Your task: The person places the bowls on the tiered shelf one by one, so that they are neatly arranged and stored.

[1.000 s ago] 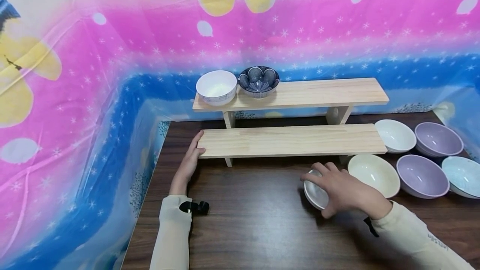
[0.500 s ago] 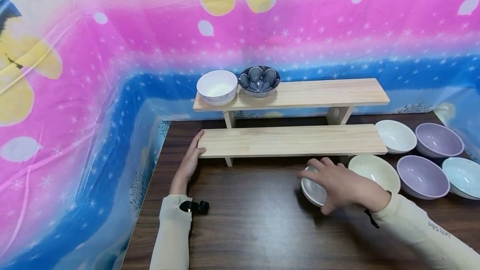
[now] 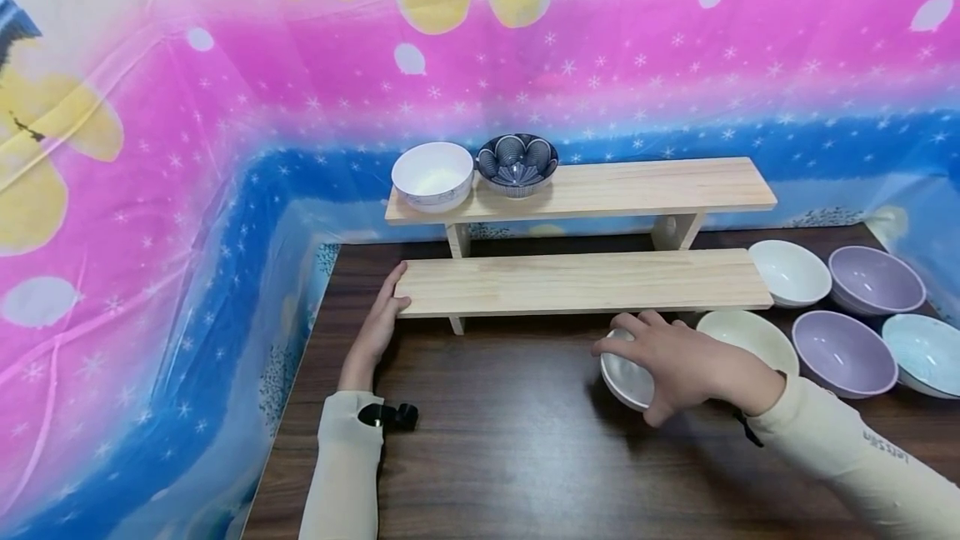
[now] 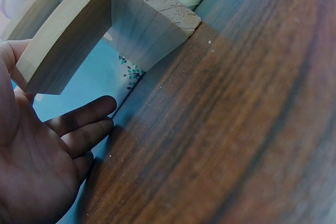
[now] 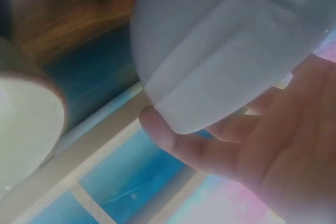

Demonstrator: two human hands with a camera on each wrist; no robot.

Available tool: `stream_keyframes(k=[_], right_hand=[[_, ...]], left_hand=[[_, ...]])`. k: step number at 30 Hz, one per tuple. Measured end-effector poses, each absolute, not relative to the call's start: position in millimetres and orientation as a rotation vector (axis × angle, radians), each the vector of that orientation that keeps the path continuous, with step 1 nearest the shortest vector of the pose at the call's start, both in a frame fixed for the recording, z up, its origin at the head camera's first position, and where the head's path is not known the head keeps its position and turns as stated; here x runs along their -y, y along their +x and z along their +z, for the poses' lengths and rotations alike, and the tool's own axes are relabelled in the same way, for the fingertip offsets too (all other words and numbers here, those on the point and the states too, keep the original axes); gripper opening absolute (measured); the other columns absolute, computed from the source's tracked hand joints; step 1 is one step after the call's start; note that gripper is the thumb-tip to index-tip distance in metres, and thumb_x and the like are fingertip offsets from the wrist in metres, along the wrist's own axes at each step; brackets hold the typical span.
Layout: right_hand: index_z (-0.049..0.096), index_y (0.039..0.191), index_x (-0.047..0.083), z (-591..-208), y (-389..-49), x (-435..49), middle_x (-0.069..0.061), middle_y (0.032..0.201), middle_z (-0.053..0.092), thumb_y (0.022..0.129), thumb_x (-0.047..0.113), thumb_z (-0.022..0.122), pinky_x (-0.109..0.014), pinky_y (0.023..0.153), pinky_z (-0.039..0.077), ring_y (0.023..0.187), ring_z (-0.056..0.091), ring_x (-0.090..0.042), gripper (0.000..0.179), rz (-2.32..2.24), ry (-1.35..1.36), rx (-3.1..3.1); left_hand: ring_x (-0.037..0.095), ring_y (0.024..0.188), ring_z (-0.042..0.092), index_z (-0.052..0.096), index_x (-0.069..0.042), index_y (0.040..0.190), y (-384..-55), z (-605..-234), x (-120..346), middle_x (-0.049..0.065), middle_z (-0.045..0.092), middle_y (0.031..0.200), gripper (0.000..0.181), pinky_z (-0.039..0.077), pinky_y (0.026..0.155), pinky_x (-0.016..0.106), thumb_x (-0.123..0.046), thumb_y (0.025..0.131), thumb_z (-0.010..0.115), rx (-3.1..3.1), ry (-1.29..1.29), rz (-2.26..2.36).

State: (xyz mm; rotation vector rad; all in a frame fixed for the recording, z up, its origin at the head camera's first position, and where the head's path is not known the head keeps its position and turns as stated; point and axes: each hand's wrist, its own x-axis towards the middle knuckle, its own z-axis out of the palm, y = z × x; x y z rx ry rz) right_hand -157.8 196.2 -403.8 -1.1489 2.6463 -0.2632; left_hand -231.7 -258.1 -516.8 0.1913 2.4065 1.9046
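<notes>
My left hand (image 3: pixel 380 322) holds the left end of the lower board of a two-tier wooden shelf (image 3: pixel 577 282). In the left wrist view, the board's end (image 4: pixel 39 80) lies between the thumb and a finger, while the other fingers extend below it. My right hand (image 3: pixel 686 365) grips a small white bowl (image 3: pixel 628 382) by its rim in front of the lower board, over the table. The hand covers part of the bowl. Close up in the right wrist view, the bowl's pale outer wall (image 5: pixel 210 61) shows a ridge, with fingers along its edge.
The upper board (image 3: pixel 630 187) bears a white bowl (image 3: pixel 433 177) and a dark patterned bowl (image 3: pixel 517 165). Right of the shelf stand a cream bowl (image 3: pixel 753 340), a white bowl (image 3: pixel 789 273), two purple bowls (image 3: pixel 843 354) and a pale blue bowl (image 3: pixel 926 357). A printed cloth (image 3: pixel 600 65) hangs behind.
My right hand, with the small white bowl, has shifted slightly left and toward the shelf. The left hand has stayed on the board's end.
</notes>
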Motion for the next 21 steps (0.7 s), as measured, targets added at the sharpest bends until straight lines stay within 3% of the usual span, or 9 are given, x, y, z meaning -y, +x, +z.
stream_keyframes(k=[8,21], right_hand=[[0.057,0.147,0.026,-395.6,-163.9,-199.7,-0.017,0.146,0.048,0.063,0.032,0.095,-0.056,0.078,0.052,0.122,0.049,-0.039,0.092,-0.252,-1.138,-2.6],[0.058,0.147,0.027,-387.1,-165.8,-203.6,-0.016,0.144,0.049,0.062,0.03,0.094,-0.05,0.074,0.052,0.115,0.05,-0.036,0.092,-0.271,-1.15,-2.587]], left_hand=[[0.034,0.162,0.0,0.016,-0.014,0.171,-230.8,-515.1,258.5,0.009,0.006,0.177,0.068,0.005,0.124,0.064,-0.016,0.107,0.038,-2.418,0.221,1.897],[0.031,0.162,0.0,0.017,-0.017,0.171,-230.8,-516.9,258.2,0.006,0.008,0.177,0.067,0.004,0.125,0.063,-0.018,0.107,0.038,-2.418,0.217,1.898]])
